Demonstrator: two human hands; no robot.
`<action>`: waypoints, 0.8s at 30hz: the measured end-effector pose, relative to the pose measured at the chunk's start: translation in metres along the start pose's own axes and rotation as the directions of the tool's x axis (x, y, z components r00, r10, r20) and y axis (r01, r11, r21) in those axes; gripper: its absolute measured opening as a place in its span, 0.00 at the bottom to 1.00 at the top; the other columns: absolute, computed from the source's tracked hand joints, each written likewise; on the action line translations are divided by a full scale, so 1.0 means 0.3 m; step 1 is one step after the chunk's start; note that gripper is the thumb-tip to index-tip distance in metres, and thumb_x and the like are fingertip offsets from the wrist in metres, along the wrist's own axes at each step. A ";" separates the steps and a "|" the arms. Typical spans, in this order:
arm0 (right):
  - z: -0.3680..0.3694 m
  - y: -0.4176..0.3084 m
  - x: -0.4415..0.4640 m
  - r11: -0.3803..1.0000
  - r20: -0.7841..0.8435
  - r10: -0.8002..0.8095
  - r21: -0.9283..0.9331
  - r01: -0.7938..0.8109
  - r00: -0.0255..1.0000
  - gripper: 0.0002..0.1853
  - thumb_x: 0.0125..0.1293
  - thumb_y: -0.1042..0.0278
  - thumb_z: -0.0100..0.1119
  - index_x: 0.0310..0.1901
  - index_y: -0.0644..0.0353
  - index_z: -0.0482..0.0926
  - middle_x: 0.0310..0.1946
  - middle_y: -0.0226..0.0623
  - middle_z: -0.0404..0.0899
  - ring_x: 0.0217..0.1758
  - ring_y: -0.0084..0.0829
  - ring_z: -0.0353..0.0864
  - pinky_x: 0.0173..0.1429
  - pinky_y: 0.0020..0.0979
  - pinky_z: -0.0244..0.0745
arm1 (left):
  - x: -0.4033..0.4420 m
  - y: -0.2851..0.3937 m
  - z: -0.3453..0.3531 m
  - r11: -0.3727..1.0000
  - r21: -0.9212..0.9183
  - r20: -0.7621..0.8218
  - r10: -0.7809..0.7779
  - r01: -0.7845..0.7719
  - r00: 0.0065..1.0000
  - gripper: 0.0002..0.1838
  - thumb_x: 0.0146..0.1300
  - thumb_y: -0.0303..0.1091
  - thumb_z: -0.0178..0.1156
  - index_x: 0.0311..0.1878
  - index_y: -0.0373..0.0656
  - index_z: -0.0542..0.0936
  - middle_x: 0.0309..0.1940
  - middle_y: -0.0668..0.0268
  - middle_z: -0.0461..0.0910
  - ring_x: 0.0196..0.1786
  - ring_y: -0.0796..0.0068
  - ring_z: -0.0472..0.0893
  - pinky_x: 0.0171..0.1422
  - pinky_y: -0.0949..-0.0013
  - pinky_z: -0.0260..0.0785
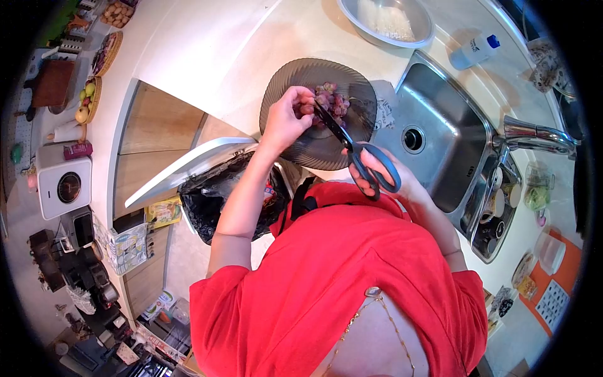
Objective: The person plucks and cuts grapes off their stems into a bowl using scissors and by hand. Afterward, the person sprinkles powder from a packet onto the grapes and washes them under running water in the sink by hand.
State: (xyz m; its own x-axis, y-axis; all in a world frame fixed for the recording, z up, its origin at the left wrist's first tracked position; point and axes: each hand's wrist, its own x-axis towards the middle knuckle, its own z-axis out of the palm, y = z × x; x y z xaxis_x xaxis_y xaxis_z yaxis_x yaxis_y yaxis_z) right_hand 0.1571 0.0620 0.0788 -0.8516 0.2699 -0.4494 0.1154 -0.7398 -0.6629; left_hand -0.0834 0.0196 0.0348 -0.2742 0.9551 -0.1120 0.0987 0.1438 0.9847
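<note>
My left hand is over the left side of a dark, ribbed glass bowl. Its fingers are pinched on a reddish grape. In my right hand are scissors with dark blades and grey-blue handles, my fingers through the loops. The blades point up and left, their tips close to my left fingertips. A bunch of red grapes lies in the bowl, partly behind the blades.
Right of the bowl is a steel sink with a tap. A basin with whitish contents and a blue-capped bottle stand behind. Below the counter at left, a bin with a black bag has its white lid raised.
</note>
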 end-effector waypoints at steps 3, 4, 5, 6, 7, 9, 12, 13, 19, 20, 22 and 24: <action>0.010 -0.008 0.002 1.000 -0.008 0.001 -0.021 -0.001 1.000 0.22 0.64 0.50 0.54 0.51 0.57 0.69 0.27 0.28 0.69 0.22 0.18 0.68 0.20 0.20 0.63 | -0.015 0.004 0.004 1.000 0.028 -0.013 0.006 -0.006 1.000 0.22 0.48 0.12 0.54 0.48 0.39 0.68 0.39 0.68 0.72 0.38 0.84 0.71 0.45 0.79 0.68; 0.011 -0.010 0.003 1.000 -0.023 -0.008 -0.030 0.007 1.000 0.21 0.64 0.50 0.54 0.51 0.57 0.69 0.26 0.28 0.69 0.22 0.18 0.68 0.19 0.20 0.63 | -0.015 0.003 0.008 0.999 0.049 -0.013 0.018 -0.017 1.000 0.24 0.47 0.12 0.55 0.49 0.40 0.67 0.39 0.68 0.72 0.39 0.83 0.72 0.45 0.79 0.68; 0.008 -0.005 0.007 1.000 -0.026 -0.009 -0.030 0.008 1.000 0.21 0.64 0.50 0.54 0.51 0.57 0.69 0.26 0.28 0.69 0.22 0.18 0.68 0.19 0.20 0.63 | -0.017 0.003 0.014 0.999 0.047 -0.010 0.018 -0.018 1.000 0.24 0.47 0.12 0.55 0.49 0.40 0.67 0.39 0.68 0.72 0.39 0.83 0.72 0.45 0.79 0.68; 0.003 0.006 0.015 0.999 -0.020 -0.026 -0.045 0.025 0.999 0.21 0.64 0.51 0.54 0.51 0.57 0.69 0.26 0.28 0.69 0.21 0.18 0.68 0.19 0.19 0.62 | -0.021 0.002 0.019 0.998 0.049 -0.044 0.031 -0.029 0.999 0.27 0.46 0.12 0.55 0.52 0.41 0.65 0.40 0.67 0.70 0.40 0.81 0.72 0.45 0.79 0.69; -0.001 0.016 0.022 0.997 -0.013 -0.042 -0.061 0.041 0.999 0.20 0.65 0.52 0.54 0.51 0.57 0.69 0.26 0.28 0.69 0.21 0.18 0.68 0.19 0.19 0.62 | -0.024 0.003 0.023 0.998 0.052 -0.079 0.044 -0.040 0.996 0.30 0.45 0.12 0.56 0.54 0.42 0.64 0.42 0.66 0.69 0.41 0.80 0.72 0.45 0.78 0.69; -0.005 0.036 0.031 0.998 -0.003 -0.043 -0.042 0.043 0.999 0.20 0.64 0.53 0.55 0.51 0.57 0.69 0.26 0.27 0.69 0.20 0.17 0.68 0.19 0.19 0.62 | -0.026 0.005 0.027 0.995 0.057 -0.121 0.093 -0.087 0.988 0.33 0.44 0.12 0.56 0.57 0.42 0.62 0.42 0.65 0.68 0.38 0.80 0.73 0.42 0.78 0.69; -0.012 0.035 0.029 0.997 -0.009 -0.032 -0.068 0.031 0.999 0.19 0.64 0.54 0.55 0.51 0.57 0.69 0.25 0.26 0.69 0.19 0.16 0.67 0.18 0.18 0.61 | -0.041 0.039 0.028 0.985 0.078 -0.158 0.163 -0.152 0.974 0.40 0.42 0.11 0.55 0.62 0.44 0.59 0.45 0.62 0.66 0.37 0.77 0.74 0.39 0.78 0.69; -0.015 0.031 0.027 0.994 -0.023 -0.022 -0.112 0.019 0.999 0.19 0.64 0.55 0.56 0.51 0.57 0.69 0.24 0.26 0.69 0.19 0.16 0.67 0.18 0.18 0.60 | -0.046 0.059 0.025 0.980 0.097 -0.154 0.185 -0.172 0.971 0.43 0.41 0.10 0.55 0.65 0.46 0.56 0.47 0.59 0.65 0.39 0.74 0.74 0.39 0.77 0.70; 0.013 -0.009 -0.008 0.995 -0.075 0.034 -0.093 -0.041 0.997 0.18 0.65 0.56 0.55 0.51 0.58 0.69 0.23 0.26 0.68 0.16 0.15 0.66 0.16 0.18 0.59 | -0.055 0.124 0.012 0.686 0.621 0.058 0.441 -0.378 0.896 0.50 0.39 0.10 0.55 0.69 0.50 0.50 0.55 0.53 0.58 0.44 0.66 0.75 0.45 0.71 0.73; 0.012 -0.003 -0.007 0.995 -0.075 0.032 -0.093 -0.039 0.997 0.18 0.65 0.56 0.55 0.51 0.58 0.69 0.23 0.26 0.68 0.16 0.15 0.66 0.16 0.18 0.59 | -0.058 0.132 0.016 0.685 0.621 0.060 0.442 -0.380 0.895 0.50 0.39 0.10 0.55 0.69 0.50 0.50 0.55 0.53 0.58 0.44 0.66 0.75 0.45 0.71 0.73; 0.007 0.019 0.002 1.000 -0.043 -0.004 -0.015 0.004 0.999 0.19 0.66 0.60 0.54 0.53 0.62 0.69 0.23 0.30 0.68 0.16 0.17 0.63 0.16 0.18 0.55 | -0.067 0.146 0.033 0.737 0.602 -0.026 0.405 -0.309 0.914 0.50 0.40 0.10 0.57 0.69 0.50 0.51 0.55 0.53 0.58 0.44 0.65 0.77 0.43 0.70 0.74; 0.002 0.037 0.014 0.999 -0.033 -0.042 -0.008 0.042 0.999 0.19 0.66 0.60 0.54 0.53 0.62 0.69 0.22 0.30 0.67 0.16 0.17 0.63 0.16 0.18 0.55 | -0.069 0.147 0.047 0.754 0.587 -0.079 0.415 -0.294 0.906 0.51 0.39 0.10 0.58 0.69 0.50 0.51 0.55 0.53 0.58 0.43 0.65 0.77 0.43 0.70 0.75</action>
State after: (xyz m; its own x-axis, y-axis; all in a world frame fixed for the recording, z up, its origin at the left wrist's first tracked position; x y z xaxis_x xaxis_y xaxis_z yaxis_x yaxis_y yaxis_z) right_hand 0.1544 0.0545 0.0700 -0.8382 0.3211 -0.4409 0.0837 -0.7231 -0.6857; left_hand -0.0599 0.0099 0.0786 -0.2832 0.9049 0.3177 0.7164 -0.0207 0.6974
